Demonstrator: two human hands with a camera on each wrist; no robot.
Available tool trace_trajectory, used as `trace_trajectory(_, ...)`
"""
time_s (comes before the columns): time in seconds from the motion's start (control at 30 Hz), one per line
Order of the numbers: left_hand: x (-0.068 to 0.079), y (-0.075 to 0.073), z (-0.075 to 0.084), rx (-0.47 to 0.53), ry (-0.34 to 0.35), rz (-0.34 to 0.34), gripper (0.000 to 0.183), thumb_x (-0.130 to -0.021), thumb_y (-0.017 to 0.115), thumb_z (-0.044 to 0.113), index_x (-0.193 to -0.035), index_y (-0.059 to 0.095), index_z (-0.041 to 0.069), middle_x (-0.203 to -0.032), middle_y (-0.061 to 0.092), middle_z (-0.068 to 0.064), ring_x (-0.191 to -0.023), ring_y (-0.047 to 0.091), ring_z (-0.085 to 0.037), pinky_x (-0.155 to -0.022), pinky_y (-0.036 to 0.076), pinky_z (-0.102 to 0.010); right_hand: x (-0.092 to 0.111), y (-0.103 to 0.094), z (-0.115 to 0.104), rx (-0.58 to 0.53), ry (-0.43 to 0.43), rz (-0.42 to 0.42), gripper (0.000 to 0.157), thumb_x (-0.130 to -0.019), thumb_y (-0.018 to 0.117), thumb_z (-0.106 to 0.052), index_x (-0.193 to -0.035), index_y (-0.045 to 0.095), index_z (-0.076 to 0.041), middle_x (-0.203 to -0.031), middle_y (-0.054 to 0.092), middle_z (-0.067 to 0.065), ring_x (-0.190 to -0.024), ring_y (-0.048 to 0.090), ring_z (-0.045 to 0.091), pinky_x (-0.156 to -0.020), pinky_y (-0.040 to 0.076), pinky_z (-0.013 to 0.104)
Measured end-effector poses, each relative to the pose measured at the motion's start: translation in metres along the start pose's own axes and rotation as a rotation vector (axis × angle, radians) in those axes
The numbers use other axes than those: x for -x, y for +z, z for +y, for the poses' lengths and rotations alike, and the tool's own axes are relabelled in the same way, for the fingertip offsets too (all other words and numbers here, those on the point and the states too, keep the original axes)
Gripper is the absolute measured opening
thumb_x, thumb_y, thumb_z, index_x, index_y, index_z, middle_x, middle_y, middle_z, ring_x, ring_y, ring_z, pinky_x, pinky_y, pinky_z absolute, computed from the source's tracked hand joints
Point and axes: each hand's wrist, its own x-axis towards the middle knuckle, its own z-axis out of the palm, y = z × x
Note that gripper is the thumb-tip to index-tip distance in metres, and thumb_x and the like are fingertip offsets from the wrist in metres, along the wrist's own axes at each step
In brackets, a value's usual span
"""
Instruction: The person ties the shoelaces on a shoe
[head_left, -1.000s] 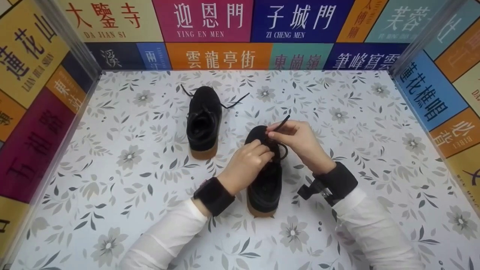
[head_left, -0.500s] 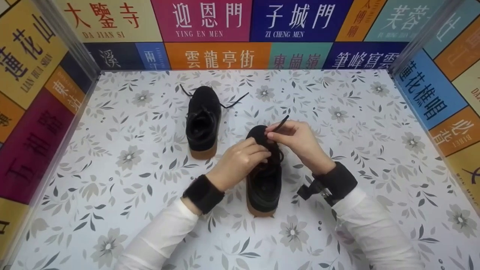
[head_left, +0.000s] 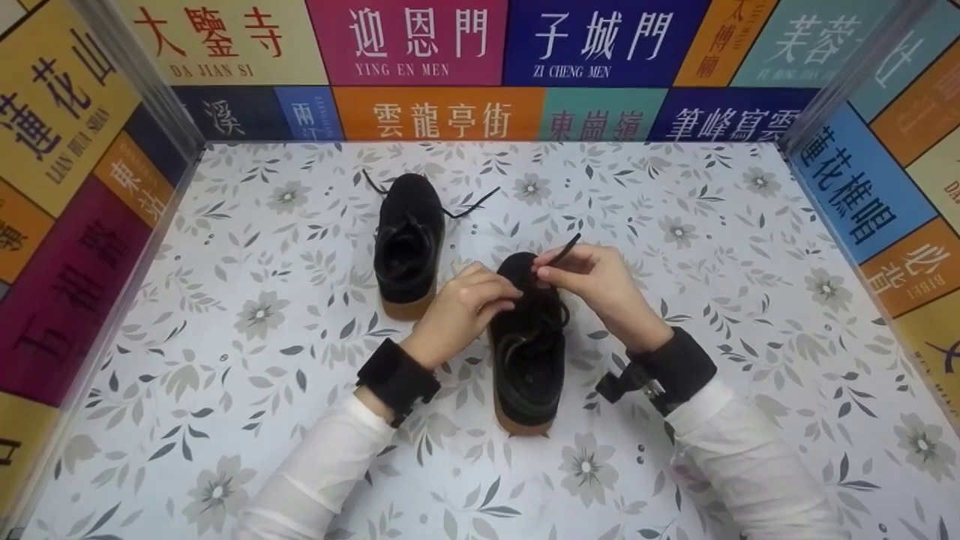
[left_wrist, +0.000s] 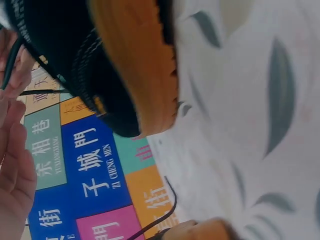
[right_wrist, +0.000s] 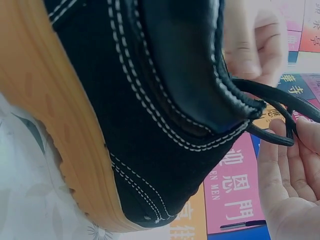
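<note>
A black low-cut lace-up shoe with a tan sole stands near the middle of the table, toe pointing away. My right hand pinches a black shoelace above the toe end, and the lace's tip sticks up past the fingers. In the right wrist view, looped lace runs from the shoe's opening toward that palm. On the shoe's left side, my left hand pinches lace with thumb and forefinger together; most of what it grips is hidden behind the fingers. The shoe's eyelets are dark and partly covered.
A matching black shoe stands farther back on the left, its loose lace ends spread to both sides. The floral-patterned table is bordered by upright panels with coloured signs at the back and sides.
My left hand has moved left, from over the shoe to its side. The lace loop on the shoe's right has become smaller. My right hand has stayed nearly in place.
</note>
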Motion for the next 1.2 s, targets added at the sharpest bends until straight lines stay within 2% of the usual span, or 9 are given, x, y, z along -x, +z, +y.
trace_trajectory(0.17, 0.003, 0.008, -0.006, 0.029, 0.005, -0.121, 0.016, -0.094, 0.078, 0.011, -0.104, 0.081, -0.001, -0.112, 0.080, -0.014, -0.109, 0.069, -0.031, -0.101, 0.058, -0.039, 0.001, -0.001, 0.000, 0.004, 0.006, 0.001, 0.012, -0.094, 0.078, -0.001, -0.105, 0.082, -0.004, -0.104, 0.082, 0.001, -0.092, 0.075, 0.010, -0.087, 0.062, 0.025)
trace_trajectory(0.37, 0.003, 0.011, -0.009, 0.036, 0.000, -0.163, 0.016, -0.093, 0.079, 0.015, -0.102, 0.083, 0.003, -0.112, 0.079, -0.011, -0.109, 0.068, -0.030, -0.102, 0.056, -0.039, 0.002, -0.003, -0.001, -0.007, 0.012, -0.012, 0.022, -0.097, 0.075, -0.001, -0.115, 0.075, 0.011, -0.097, 0.081, -0.006, -0.087, 0.075, 0.011, -0.087, 0.063, 0.026)
trace_trajectory(0.5, 0.003, 0.014, -0.009, 0.048, -0.029, -0.150, 0.014, -0.094, 0.079, 0.016, -0.100, 0.083, 0.004, -0.111, 0.080, -0.010, -0.107, 0.070, -0.029, -0.102, 0.056, -0.039, 0.002, -0.003, 0.000, -0.001, 0.007, -0.016, 0.021, -0.097, 0.075, -0.001, -0.114, 0.075, 0.010, -0.097, 0.080, -0.008, -0.086, 0.074, 0.010, -0.087, 0.062, 0.026)
trace_trajectory(0.63, 0.004, 0.017, -0.008, 0.046, -0.054, -0.118, 0.011, -0.094, 0.078, 0.014, -0.096, 0.083, 0.004, -0.108, 0.081, -0.009, -0.105, 0.070, -0.028, -0.100, 0.056, -0.040, 0.002, -0.003, 0.001, -0.004, 0.010, -0.010, 0.012, -0.097, 0.075, -0.002, -0.108, 0.080, -0.001, -0.100, 0.080, -0.005, -0.086, 0.074, 0.010, -0.086, 0.062, 0.025)
trace_trajectory(0.73, 0.004, 0.016, -0.006, 0.036, -0.074, -0.092, 0.010, -0.095, 0.078, 0.013, -0.096, 0.082, 0.004, -0.106, 0.081, -0.009, -0.104, 0.070, -0.028, -0.099, 0.056, -0.041, 0.003, -0.003, 0.001, -0.029, 0.013, -0.005, 0.012, -0.098, 0.073, -0.001, -0.104, 0.082, -0.007, -0.102, 0.080, -0.003, -0.086, 0.074, 0.010, -0.086, 0.063, 0.026)
trace_trajectory(1.07, 0.003, -0.006, 0.000, -0.025, -0.168, -0.009, 0.011, -0.098, 0.074, 0.013, -0.099, 0.078, 0.003, -0.099, 0.081, -0.010, -0.098, 0.075, -0.030, -0.095, 0.057, -0.047, 0.003, -0.004, 0.001, -0.061, 0.025, -0.002, 0.012, -0.100, 0.070, -0.001, -0.105, 0.080, -0.004, -0.098, 0.081, -0.005, -0.086, 0.076, 0.010, -0.087, 0.064, 0.027)
trace_trajectory(1.2, 0.006, -0.017, 0.003, -0.050, -0.180, 0.030, 0.009, -0.096, 0.076, 0.011, -0.098, 0.078, 0.003, -0.098, 0.081, -0.011, -0.098, 0.075, -0.030, -0.095, 0.057, -0.047, 0.003, -0.005, 0.001, -0.062, 0.034, -0.001, 0.012, -0.101, 0.069, -0.002, -0.106, 0.079, -0.003, -0.098, 0.082, -0.006, -0.087, 0.076, 0.009, -0.088, 0.064, 0.026)
